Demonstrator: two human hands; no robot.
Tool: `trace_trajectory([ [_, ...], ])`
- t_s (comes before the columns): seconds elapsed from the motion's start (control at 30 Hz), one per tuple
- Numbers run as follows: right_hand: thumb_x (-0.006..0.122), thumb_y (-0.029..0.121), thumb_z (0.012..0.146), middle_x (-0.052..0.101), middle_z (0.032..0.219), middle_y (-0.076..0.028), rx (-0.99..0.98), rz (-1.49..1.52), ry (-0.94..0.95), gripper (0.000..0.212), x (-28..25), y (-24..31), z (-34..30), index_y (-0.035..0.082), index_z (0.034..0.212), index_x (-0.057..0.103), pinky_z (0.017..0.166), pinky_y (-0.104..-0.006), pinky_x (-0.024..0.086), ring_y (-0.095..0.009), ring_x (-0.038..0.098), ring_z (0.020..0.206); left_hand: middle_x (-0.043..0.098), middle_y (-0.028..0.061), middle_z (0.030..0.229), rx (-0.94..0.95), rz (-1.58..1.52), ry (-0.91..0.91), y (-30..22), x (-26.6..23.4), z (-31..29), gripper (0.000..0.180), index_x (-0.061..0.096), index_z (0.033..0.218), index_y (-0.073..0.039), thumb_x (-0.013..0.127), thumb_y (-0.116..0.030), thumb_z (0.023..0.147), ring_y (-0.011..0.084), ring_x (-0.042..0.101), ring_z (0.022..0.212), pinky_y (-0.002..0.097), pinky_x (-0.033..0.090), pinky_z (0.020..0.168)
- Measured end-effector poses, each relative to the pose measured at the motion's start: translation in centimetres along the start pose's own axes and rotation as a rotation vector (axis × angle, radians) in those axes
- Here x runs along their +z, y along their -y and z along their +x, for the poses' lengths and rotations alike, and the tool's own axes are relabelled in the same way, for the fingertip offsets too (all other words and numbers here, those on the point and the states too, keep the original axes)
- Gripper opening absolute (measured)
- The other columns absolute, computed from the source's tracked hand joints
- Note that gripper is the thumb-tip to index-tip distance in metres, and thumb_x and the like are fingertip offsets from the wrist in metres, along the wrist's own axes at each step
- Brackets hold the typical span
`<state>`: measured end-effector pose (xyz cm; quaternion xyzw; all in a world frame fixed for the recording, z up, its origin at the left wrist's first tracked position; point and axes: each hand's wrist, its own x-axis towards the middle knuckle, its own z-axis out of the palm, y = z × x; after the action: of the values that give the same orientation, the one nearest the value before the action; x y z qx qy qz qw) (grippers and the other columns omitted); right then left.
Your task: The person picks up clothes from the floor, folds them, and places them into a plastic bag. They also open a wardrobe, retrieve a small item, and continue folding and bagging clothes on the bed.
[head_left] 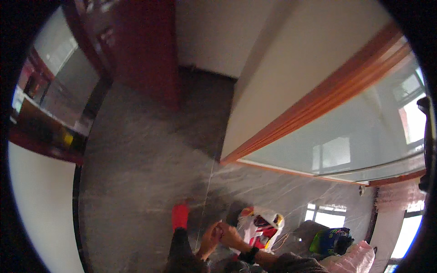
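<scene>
i see my left hand point(210, 240) and right hand point(231, 236) pinched together on a thin string point(207, 191); next i judge a steady pull, white bag point(261, 227) right

Grey marbled floor point(145, 164), glossy, carries everything. At 6 o'clock, white-and-red plastic bag point(261, 227) lies on it; at 5 o'clock, pink bag point(355, 257) and blue-green bundle point(330, 240). Red-socked foot point(180, 215) stands at 6.

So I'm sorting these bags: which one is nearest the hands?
The white-and-red plastic bag, just right of the hands; the pink bag and green-blue bundle lie farther right.
</scene>
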<state>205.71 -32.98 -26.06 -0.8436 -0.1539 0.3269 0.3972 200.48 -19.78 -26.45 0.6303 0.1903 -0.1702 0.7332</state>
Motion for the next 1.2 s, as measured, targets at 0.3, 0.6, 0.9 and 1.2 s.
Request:
trace_trajectory([
  [0.3, 0.069, 0.014, 0.083, 0.067, 0.1, -0.01, -0.269, -0.251, -0.523, 0.038, -20.3, 18.0, -4.5, 0.007, 0.12, 0.058, 0.071, -0.0346, 0.053, -0.021, 0.065, 0.082, 0.066, 0.01, 0.094, 0.039, -0.072, -0.014, -13.6, -7.2, -3.3, 0.04, 0.051, 0.13, -0.008, 0.058, -0.027, 0.096, 0.013, 0.062, 0.064, 0.0274, 0.051, 0.051],
  [0.6, 0.047, 0.015, 0.1, 0.046, 0.14, -0.017, -0.35, -0.401, -1.701, 0.039, -44.8, 37.8, -5.7, 0.004, 0.137, 0.045, 0.106, -0.0404, 0.035, -0.031, 0.044, 0.129, 0.065, 0.0127, 0.092, 0.301, 0.206, 0.065, -27.9, -18.5, 1.5, 0.047, 0.041, 0.135, -0.005, 0.059, -0.023, 0.096, 0.0117, 0.055, 0.056, 0.0278, 0.046, 0.048],
  [0.9, 0.031, 0.052, 0.1, 0.007, 0.161, -0.014, -0.204, -0.2, -2.103, 0.07, -54.7, 36.0, -0.2, 0.011, 0.155, 0.014, 0.116, -0.0542, 0.0, -0.033, 0.005, 0.149, 0.068, 0.0127, 0.1, 0.169, 0.244, 0.116, -35.7, -19.8, 5.3, 0.037, 0.049, 0.121, -0.001, 0.061, -0.025, 0.095, 0.0125, 0.062, 0.063, 0.0269, 0.049, 0.047],
  [1.2, 0.034, 0.048, 0.1, 0.006, 0.161, -0.014, -0.237, -0.17, -2.076, 0.07, -55.8, 33.8, -1.5, 0.011, 0.155, 0.014, 0.115, -0.055, -0.002, -0.034, 0.004, 0.149, 0.07, 0.0111, 0.1, 0.228, 0.361, 0.36, -43.2, -11.5, 3.1, 0.026, 0.058, 0.114, -0.001, 0.062, -0.018, 0.095, 0.013, 0.067, 0.079, 0.0259, 0.056, 0.06],
])
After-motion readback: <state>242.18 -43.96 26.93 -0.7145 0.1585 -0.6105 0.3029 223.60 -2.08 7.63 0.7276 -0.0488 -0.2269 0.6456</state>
